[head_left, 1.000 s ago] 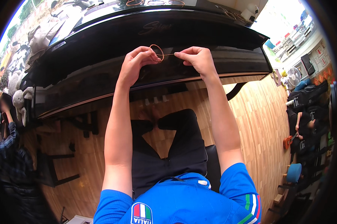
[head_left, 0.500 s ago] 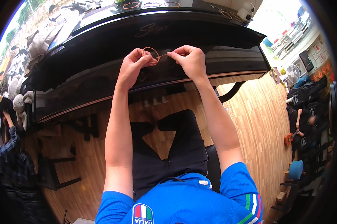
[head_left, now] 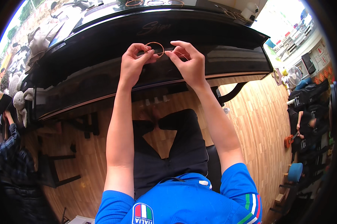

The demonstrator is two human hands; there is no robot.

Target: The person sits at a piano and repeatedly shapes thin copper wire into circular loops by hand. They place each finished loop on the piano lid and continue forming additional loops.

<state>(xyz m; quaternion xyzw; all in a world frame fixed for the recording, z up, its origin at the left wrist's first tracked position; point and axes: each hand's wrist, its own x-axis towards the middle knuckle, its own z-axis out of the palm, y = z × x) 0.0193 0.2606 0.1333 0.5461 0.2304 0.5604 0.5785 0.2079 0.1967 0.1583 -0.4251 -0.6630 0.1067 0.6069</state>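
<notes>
Both hands are raised in front of an upright black piano (head_left: 101,56). My left hand (head_left: 133,65) pinches a small coil of thin copper-coloured wire (head_left: 163,49), its round loop standing up beyond the fingertips. On the other side, my right hand (head_left: 192,65) holds the wire's free end between thumb and fingers, close to the coil's right edge. Its index finger is lifted and bent, and a bit of wire curves under it. The exact grip of the right fingertips is partly hidden.
Several more wire rings (head_left: 155,2) lie on the piano top, with a tangled coil (head_left: 230,14) beside a white device (head_left: 249,11). Plush toys (head_left: 20,102) sit at the left end. A person (head_left: 5,143) is at far left; another holds a small guitar (head_left: 288,140) at right.
My right hand has shifted its grip on the wire: the index finger is now raised and the fingers have spread. The loop in my left hand has tilted and moved slightly right.
</notes>
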